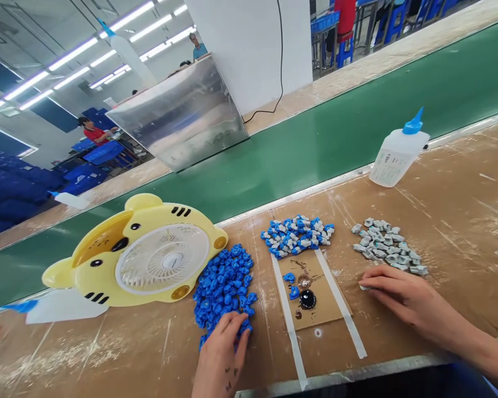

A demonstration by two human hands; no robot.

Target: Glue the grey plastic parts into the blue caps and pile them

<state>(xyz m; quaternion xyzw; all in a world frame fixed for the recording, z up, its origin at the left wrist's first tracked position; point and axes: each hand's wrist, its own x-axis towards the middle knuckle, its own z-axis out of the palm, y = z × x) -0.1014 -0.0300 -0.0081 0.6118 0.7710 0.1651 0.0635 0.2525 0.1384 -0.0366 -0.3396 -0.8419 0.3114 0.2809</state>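
At the near edge of a heap of small blue plastic parts [224, 282], my left hand [222, 354] has its fingers curled, with a blue part between thumb and fingertips. My right hand [406, 296] pinches a small grey part [363, 287], mostly covered by its fingertips, just in front of a pile of grey parts [388, 246]. Between my hands a cardboard sheet [327, 312] is taped to the table. It carries a dark pool of liquid [307, 299] and two loose blue parts [294, 292]. Joined blue-and-grey pieces [296, 235] lie in a cluster at its far end.
A yellow animal-faced fan [145, 254] lies left of the blue heap. White bottles with blue nozzles stand or lie at the right [398, 157] and left [66, 307]. A green belt [315, 130] runs behind the table. Other people are in the background.
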